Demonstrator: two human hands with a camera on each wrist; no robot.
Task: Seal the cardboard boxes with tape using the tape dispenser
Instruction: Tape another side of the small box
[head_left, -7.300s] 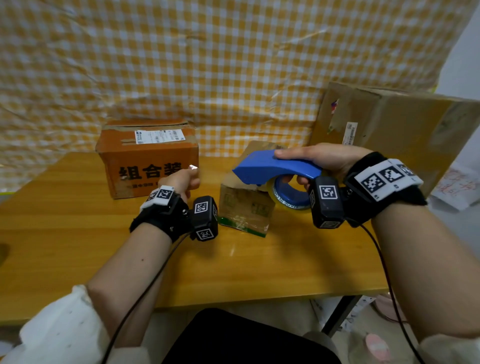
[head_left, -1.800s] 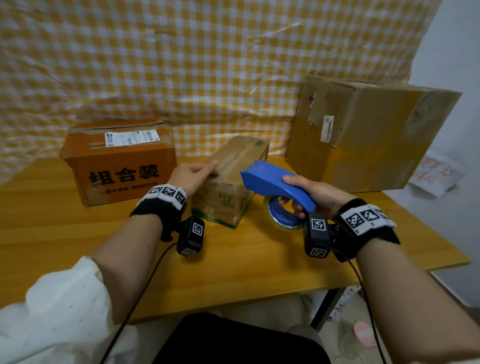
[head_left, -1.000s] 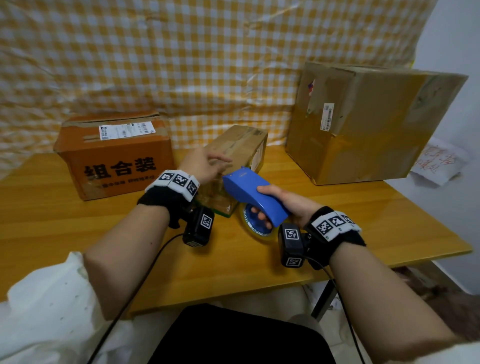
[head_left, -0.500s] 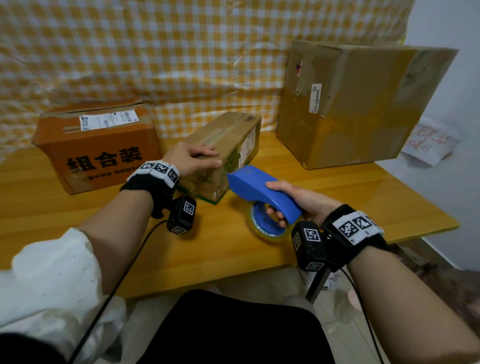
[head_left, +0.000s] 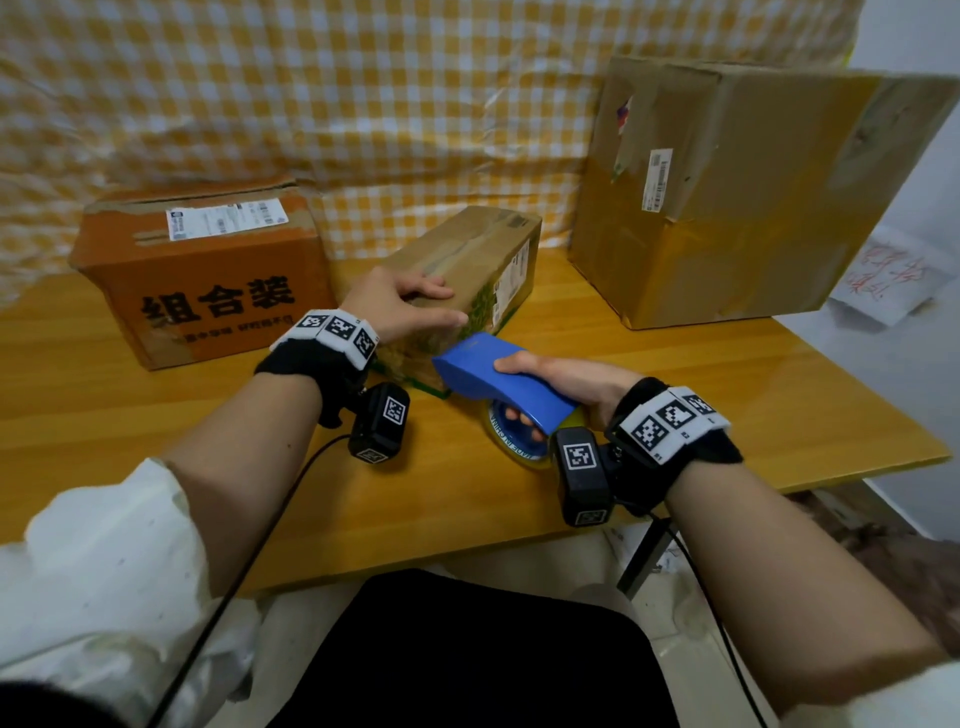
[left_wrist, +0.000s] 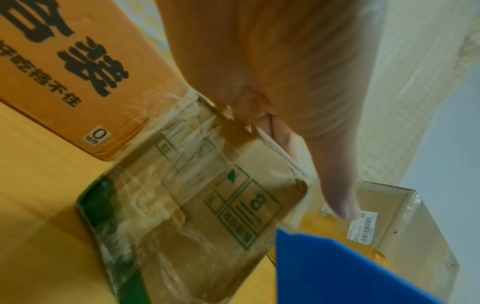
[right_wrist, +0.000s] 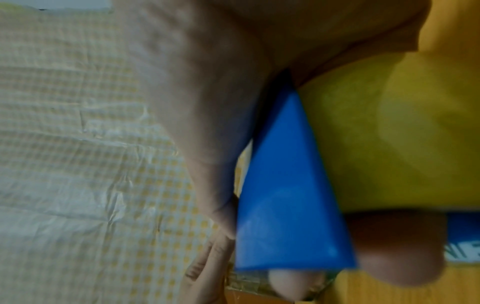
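Head view: my left hand (head_left: 400, 306) lies flat on the small brown cardboard box (head_left: 467, 270); right hand (head_left: 566, 376) grips the blue plastic tape dispenser (head_left: 498, 379) just beside it. Box looks light, so I'd brace its top.

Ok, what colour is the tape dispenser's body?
Blue. The tape dispenser, held in the right hand, shows best in the head view.

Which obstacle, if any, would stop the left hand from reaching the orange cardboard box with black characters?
Probably none: the left hand rests on the small brown cardboard box, and the orange cardboard box stands beside it.
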